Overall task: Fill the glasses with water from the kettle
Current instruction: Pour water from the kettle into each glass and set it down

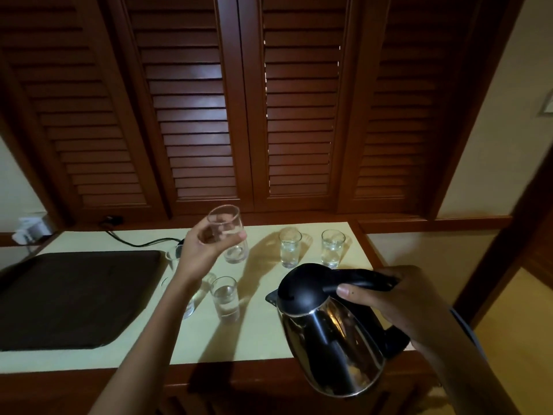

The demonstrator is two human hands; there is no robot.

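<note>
My left hand (203, 244) holds a clear glass (229, 232) lifted above the pale counter (257, 333), with water in its lower part. My right hand (386, 298) grips the black handle of a steel kettle (332, 333), held in the air over the counter's front right edge, spout pointing left. Two glasses with water stand at the back right (289, 248) (332, 248). Another glass with water (226, 299) stands in the middle. Two more glasses (173, 259) (191, 301) are partly hidden behind my left forearm.
A dark brown tray (71, 298) lies on the left of the counter. A black cable (134, 242) runs along the back to the kettle base, hidden behind my left hand. Wooden louvred shutters (269, 115) rise behind the counter. A white adapter (28, 229) sits far left.
</note>
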